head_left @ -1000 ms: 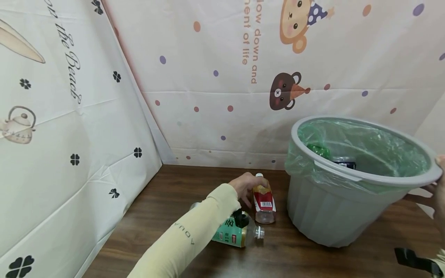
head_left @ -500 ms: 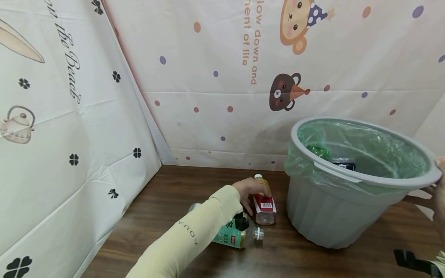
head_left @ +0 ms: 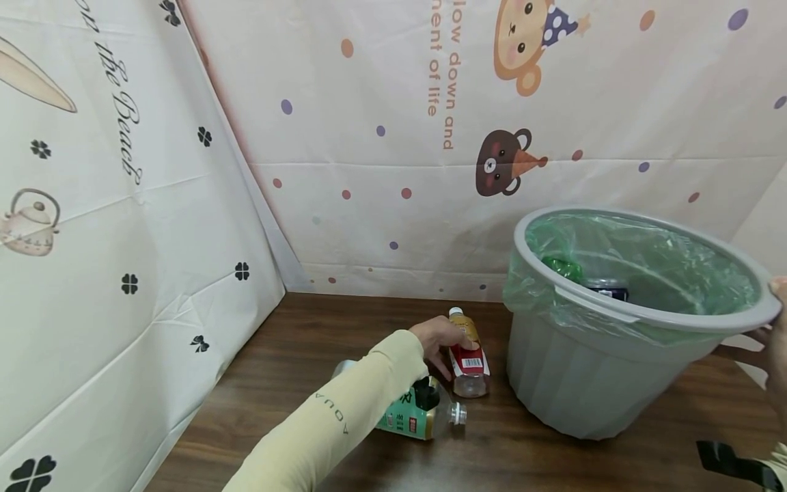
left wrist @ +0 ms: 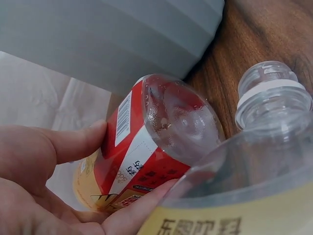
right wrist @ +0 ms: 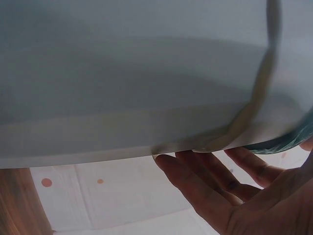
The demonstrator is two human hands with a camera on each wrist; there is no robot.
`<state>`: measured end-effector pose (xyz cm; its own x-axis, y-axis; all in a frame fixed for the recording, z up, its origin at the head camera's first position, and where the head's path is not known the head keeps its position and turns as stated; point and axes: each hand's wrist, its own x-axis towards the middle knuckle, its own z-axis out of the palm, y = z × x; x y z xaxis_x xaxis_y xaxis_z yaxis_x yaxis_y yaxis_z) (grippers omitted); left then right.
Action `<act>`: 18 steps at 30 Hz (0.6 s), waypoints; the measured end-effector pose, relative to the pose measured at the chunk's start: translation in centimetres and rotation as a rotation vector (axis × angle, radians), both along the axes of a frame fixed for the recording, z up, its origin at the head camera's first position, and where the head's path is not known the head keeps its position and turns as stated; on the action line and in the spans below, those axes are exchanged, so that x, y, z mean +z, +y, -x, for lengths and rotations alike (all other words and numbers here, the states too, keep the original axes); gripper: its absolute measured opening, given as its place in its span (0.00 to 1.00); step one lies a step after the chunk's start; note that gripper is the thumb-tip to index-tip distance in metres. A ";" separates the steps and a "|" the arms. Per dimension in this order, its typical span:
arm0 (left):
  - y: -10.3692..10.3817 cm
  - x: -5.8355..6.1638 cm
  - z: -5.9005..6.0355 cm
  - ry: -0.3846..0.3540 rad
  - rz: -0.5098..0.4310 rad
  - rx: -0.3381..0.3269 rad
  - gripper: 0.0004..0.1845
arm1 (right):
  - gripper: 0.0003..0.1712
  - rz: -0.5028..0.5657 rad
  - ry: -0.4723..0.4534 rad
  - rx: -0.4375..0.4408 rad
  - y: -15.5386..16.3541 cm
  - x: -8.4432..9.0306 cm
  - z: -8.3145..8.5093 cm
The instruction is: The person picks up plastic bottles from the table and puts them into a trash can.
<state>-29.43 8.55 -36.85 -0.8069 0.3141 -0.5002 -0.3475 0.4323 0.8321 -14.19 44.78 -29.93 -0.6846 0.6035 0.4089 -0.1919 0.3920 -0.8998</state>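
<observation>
My left hand (head_left: 438,339) holds a plastic drink bottle (head_left: 470,383) with a red label and white cap, lying on the table. In the left wrist view the thumb is on one side of the bottle (left wrist: 168,122) and the fingers are on the other. Under my left forearm lies a bigger clear bottle (head_left: 408,417) with a green label, its uncapped neck pointing right. At the right edge, my right hand (head_left: 776,355) grips the rim of a grey trash bin (head_left: 572,376); in the right wrist view its fingers (right wrist: 188,181) reach under the rim against the outer wall.
A green plastic liner (head_left: 682,266) hangs over the bin's rim. Inside lie a crumpled green item (head_left: 562,268) and a dark-labelled container (head_left: 607,290). The brown wooden table (head_left: 295,355) meets printed cloth (head_left: 369,225) at the back and left.
My left hand has slid slightly down along the red-labelled bottle, uncovering more of its neck. The right hand and the bin stay put.
</observation>
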 end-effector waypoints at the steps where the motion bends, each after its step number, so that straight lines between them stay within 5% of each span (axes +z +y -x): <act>1: 0.0 0.0 0.0 -0.004 -0.001 0.004 0.18 | 0.17 -0.003 0.001 0.001 0.0 0.0 0.0; 18: 0.5 -0.7 0.1 -0.050 -0.005 -0.005 0.24 | 0.15 0.046 -0.018 -0.027 -0.4 0.4 -0.1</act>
<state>-29.49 9.09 -37.53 -0.7794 0.3208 -0.5381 -0.3865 0.4297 0.8160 -14.12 44.35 -29.53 -0.6747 0.6397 0.3682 -0.1652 0.3553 -0.9200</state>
